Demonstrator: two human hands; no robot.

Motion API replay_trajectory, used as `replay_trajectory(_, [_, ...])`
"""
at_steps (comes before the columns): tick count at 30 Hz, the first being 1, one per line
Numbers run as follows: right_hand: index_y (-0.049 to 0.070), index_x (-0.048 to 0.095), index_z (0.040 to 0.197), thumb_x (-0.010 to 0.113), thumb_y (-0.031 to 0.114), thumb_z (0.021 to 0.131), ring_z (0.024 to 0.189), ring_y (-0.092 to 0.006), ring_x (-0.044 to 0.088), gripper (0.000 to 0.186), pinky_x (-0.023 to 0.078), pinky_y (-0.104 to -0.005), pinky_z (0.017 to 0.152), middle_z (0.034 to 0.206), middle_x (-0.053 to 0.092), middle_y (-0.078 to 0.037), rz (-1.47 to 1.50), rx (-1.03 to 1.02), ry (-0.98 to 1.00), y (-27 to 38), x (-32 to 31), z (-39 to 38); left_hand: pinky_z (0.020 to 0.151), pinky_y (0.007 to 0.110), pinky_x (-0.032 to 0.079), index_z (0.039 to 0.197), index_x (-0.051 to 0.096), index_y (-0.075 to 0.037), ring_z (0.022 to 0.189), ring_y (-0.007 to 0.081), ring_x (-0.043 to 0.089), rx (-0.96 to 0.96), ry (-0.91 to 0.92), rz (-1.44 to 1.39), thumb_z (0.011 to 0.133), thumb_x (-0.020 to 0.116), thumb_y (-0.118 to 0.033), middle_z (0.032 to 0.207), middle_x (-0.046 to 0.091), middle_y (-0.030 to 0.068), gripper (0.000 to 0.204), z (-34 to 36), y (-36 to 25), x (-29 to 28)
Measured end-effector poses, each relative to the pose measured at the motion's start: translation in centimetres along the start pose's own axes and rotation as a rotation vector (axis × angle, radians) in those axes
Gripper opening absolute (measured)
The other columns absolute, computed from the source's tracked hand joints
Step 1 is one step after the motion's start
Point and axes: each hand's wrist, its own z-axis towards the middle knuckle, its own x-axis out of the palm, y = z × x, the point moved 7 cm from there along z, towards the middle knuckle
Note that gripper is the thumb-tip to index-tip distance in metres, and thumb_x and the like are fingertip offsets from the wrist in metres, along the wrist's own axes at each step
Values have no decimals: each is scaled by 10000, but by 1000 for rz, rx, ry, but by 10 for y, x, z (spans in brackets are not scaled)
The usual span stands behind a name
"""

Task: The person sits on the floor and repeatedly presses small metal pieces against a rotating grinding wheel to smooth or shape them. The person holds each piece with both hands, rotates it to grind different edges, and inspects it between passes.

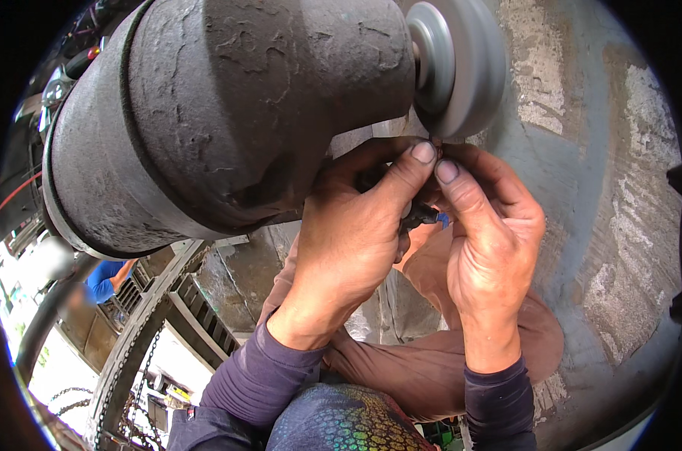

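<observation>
My left hand (341,240) is closed around a small dark object (418,216) with a blue bit, mostly hidden behind the fingers. My right hand (495,237) is pinched beside it, and both sets of fingertips meet on a tiny piece too small to make out, just below a blurred grey wheel (469,60). The wheel sits on the end of a large, dark, rough cylindrical metal housing (236,98) above my hands. Whether the piece touches the wheel, I cannot tell.
My bent legs (394,368) rest below on a worn, patchy grey metal surface (619,225). At the left are a beam (138,323), hanging chains (142,376), a dark bar (40,331) and, farther off, a person in blue (103,286) with an arm extended.
</observation>
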Motion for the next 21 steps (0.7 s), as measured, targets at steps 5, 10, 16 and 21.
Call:
replay_trajectory(5, [-38,716,1076,761,80,921,553,-10,494,200,333,-180,440,837,704,-37,17,-10,6,0,0,0,435,208,359,1045,704,8,524,39,525,9,-15,22,1013,654,-277,743,670,22,292,1,0,0])
replay_trajectory(10, [-43,715,1079,756,68,921,610,-18,536,197,360,-175,467,857,708,-37,22,-27,-14,0,2,1,446,203,371,1045,703,9,545,38,538,0,-1,-5,1017,648,-276,756,673,23,292,2,2,0])
replay_trajectory(16, [-39,713,1077,751,74,926,572,-11,519,193,342,-175,439,849,707,-37,11,-16,-5,1,1,0,449,204,386,1057,700,12,552,43,546,12,19,-31,1020,640,-271,768,673,27,291,2,2,0])
replay_trajectory(21, [-38,711,1074,752,82,926,516,-4,485,195,314,-178,407,833,706,-38,5,0,-1,1,1,0,461,200,405,1063,700,8,559,41,543,-1,23,-15,1019,640,-278,769,668,25,295,2,2,1])
